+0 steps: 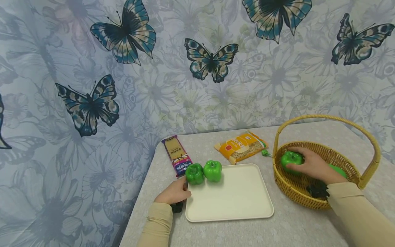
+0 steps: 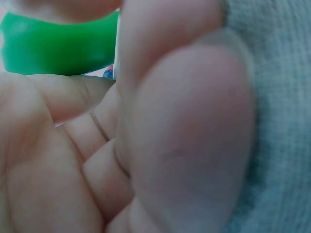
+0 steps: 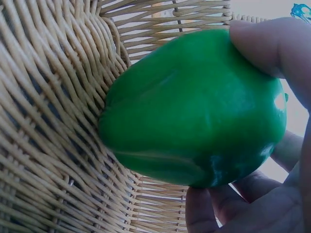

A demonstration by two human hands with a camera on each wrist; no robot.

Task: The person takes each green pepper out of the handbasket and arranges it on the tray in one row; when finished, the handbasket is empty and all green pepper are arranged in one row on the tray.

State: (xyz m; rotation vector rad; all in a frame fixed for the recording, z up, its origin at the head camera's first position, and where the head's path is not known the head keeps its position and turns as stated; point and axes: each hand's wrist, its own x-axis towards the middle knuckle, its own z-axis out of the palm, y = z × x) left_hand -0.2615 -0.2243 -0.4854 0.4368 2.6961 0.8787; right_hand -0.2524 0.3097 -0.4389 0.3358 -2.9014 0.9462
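Note:
In the basket, my right hand grips a green bell pepper, thumb on one side and fingers on the other. It is close to the woven wall of the yellow wicker basket. Another green item lies in the basket, partly hidden by that hand. My left hand is at the left rim of the cream tray, holding it with bent fingers; the contact is mostly hidden. Two more peppers, a darker one and a brighter one, sit on the tray's far left corner.
Behind the peppers lies a long purple-ended noodle packet. An orange bag of dry food lies behind the tray. The basket's tall handle arches over its opening, with a small green ornament at its left. A butterfly-patterned wall covering borders the table.

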